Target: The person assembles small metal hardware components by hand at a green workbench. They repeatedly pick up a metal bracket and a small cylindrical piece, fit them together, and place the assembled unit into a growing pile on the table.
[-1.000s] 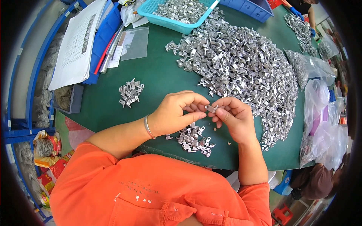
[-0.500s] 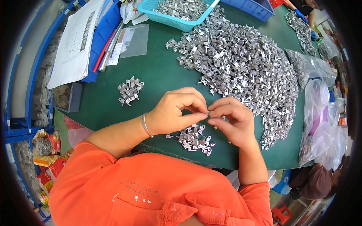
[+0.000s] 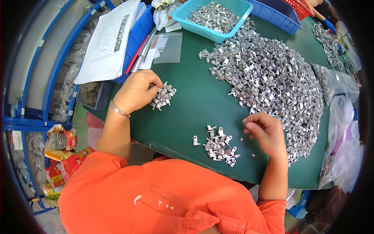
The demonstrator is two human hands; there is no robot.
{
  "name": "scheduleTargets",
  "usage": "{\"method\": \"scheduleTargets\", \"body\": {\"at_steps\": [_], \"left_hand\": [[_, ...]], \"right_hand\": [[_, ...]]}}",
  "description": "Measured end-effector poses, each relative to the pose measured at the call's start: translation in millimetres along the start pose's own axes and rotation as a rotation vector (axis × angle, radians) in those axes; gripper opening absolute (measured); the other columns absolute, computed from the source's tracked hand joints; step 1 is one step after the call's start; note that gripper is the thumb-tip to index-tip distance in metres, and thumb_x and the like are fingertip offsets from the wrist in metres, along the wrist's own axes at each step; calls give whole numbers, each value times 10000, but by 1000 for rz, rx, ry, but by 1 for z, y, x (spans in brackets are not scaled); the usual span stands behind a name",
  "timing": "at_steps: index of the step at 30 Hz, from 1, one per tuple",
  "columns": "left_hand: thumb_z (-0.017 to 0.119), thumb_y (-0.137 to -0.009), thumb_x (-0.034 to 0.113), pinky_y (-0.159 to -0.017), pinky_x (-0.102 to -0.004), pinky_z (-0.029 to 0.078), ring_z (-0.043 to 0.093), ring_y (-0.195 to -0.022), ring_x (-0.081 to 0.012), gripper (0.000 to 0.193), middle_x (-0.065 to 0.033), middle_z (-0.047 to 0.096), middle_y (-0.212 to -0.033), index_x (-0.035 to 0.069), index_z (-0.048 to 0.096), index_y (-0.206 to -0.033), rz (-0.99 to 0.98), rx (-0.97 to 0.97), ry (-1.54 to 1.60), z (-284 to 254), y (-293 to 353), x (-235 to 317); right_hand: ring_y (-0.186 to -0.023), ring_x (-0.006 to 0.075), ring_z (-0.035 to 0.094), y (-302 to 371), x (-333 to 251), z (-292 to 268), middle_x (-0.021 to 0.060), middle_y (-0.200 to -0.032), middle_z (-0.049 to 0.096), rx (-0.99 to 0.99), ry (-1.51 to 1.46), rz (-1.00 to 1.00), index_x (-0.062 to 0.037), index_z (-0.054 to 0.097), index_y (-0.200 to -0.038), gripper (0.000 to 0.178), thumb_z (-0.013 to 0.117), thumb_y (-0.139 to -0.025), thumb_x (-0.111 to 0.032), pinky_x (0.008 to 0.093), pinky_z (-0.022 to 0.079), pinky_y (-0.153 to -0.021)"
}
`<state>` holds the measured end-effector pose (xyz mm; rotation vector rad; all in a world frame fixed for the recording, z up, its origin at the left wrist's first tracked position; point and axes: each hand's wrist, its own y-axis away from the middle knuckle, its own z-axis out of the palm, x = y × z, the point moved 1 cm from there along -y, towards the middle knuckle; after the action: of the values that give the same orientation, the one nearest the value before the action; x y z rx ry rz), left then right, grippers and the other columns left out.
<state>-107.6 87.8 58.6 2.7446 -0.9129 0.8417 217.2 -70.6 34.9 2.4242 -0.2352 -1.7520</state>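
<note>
A green table (image 3: 187, 113) carries a large heap of small silver metal parts (image 3: 272, 78). My left hand (image 3: 136, 91), with a thin bracelet on the wrist, reaches left; its fingertips rest on a small pile of parts (image 3: 163, 97), and whether they grip a piece is hidden. My right hand (image 3: 267, 132) hovers by the near edge of the large heap, thumb and forefinger pinched on what looks like a tiny metal part. Between the hands, close to the table's front edge, lies another small pile of parts (image 3: 220, 146), with single pieces loose around it.
A teal basket (image 3: 183, 13) holding more parts and a blue bin (image 3: 276, 19) stand at the back. Paper sheets (image 3: 109, 43) and a clear bag (image 3: 168, 46) lie at the back left. Plastic bags (image 3: 343, 128) hang off the right side. Blue shelving (image 3: 46, 78) runs along the left.
The hands were together at the middle, working one part between their fingers. Now they are apart: the left has swung out to the left pile, the right has drifted toward the big heap.
</note>
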Motion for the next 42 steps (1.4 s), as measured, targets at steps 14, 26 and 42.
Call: {"method": "scheduleTargets", "body": {"at_steps": [14,26,42], "left_hand": [[660,-882,23,-666,-230,519,631,-752,-85,105,-60,674,-892,-15,650,-979,20,-351,965,97,-17,102],[663,-726,-40,-700,-325,514,632,-795,-229,121,-67,642,-848,41,656,-816,573,-458,586,96,-18,83],[703,-807,-43,-750,-245,549,666,-849,-136,274,-87,640,-947,-7,642,-1072,254,-124,778,103,-15,89]], "right_hand": [[-697,156,660,-10,8,10,101,-865,679,-194,-676,96,51,654,-1003,173,574,-952,-93,254,536,-592],[-729,295,569,-12,-1,22,100,-826,606,152,474,-685,-59,662,-855,158,708,-710,-14,385,474,-641],[-704,95,600,-12,6,29,47,-793,678,16,-197,-73,7,690,-962,138,616,-931,-105,225,475,-621]]}}
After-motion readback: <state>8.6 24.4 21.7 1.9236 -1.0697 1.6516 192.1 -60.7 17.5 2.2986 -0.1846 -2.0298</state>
